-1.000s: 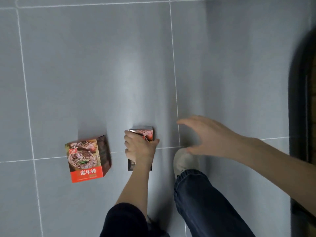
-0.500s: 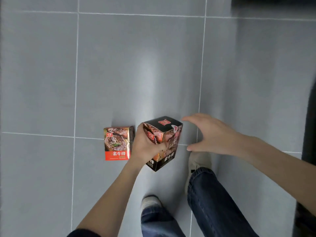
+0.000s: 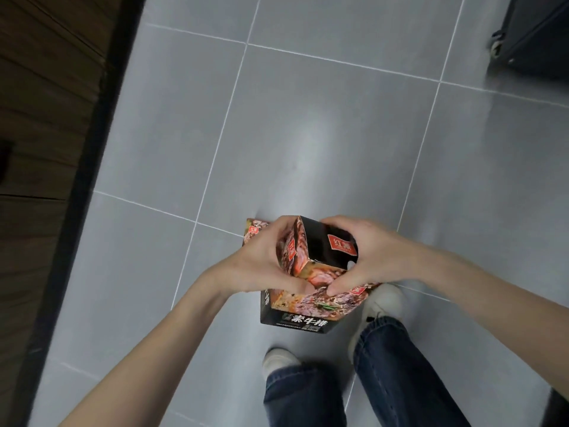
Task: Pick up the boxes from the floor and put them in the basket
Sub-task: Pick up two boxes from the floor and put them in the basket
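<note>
Half a second ago only the left hand carried the black box while the right hovered open beside it; now the right hand (image 3: 374,252) has closed in and both grip it. The black box (image 3: 308,306) is off the floor (image 3: 308,134), tilted, held above the white shoes (image 3: 383,303). The left hand (image 3: 257,261) wraps its left side, fingers curled round the far edge and thumb laid across the printed front. The right hand's fingers curl over the black top panel, and its thumb presses the front, so the two thumbs nearly meet. This box looks secured, so carrying it to the basket is probably next, but no basket is in view and its direction cannot be told.

A second box (image 3: 251,231) is on the floor, mostly hidden behind the left hand, with only a corner showing; it is not yet picked up. A wooden panel (image 3: 40,118) with a dark border runs along the floor's left edge, and a dark wheeled case (image 3: 529,35) stands at the far right corner. The person's own feet and that remaining box lie closest underfoot and could trip a step
</note>
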